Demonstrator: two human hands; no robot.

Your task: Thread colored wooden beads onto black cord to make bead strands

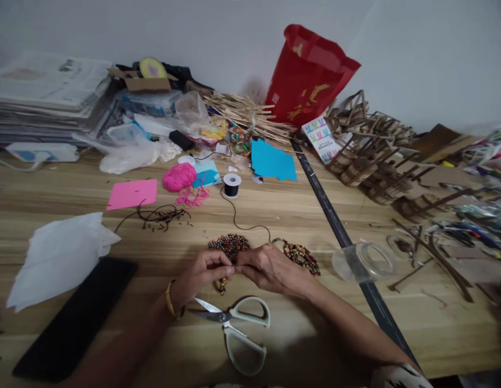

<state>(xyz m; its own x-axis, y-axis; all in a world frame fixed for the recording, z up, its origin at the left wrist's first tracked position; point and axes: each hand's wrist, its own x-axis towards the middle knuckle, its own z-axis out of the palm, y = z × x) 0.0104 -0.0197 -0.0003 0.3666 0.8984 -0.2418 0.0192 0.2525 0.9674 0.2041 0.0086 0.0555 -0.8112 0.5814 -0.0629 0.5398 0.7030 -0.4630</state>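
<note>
My left hand (201,275) and my right hand (270,269) meet over the wooden table (274,215), fingertips pinched together on a short strand of coloured beads (222,284) that hangs below them. A thin black cord (244,225) runs from my right hand up to a small spool (232,185). Just behind my hands lies a pile of loose beads (229,243), and a finished beaded loop (302,254) sits by my right hand. Pale green scissors (238,328) lie open just in front of my wrists.
A black phone (76,318) and white tissue (60,256) lie at left. Pink yarn (179,177), pink paper (132,194) and blue paper (272,160) are farther back. A tipped clear jar (363,262), wooden model parts (367,151) and a red bag (309,75) stand at right.
</note>
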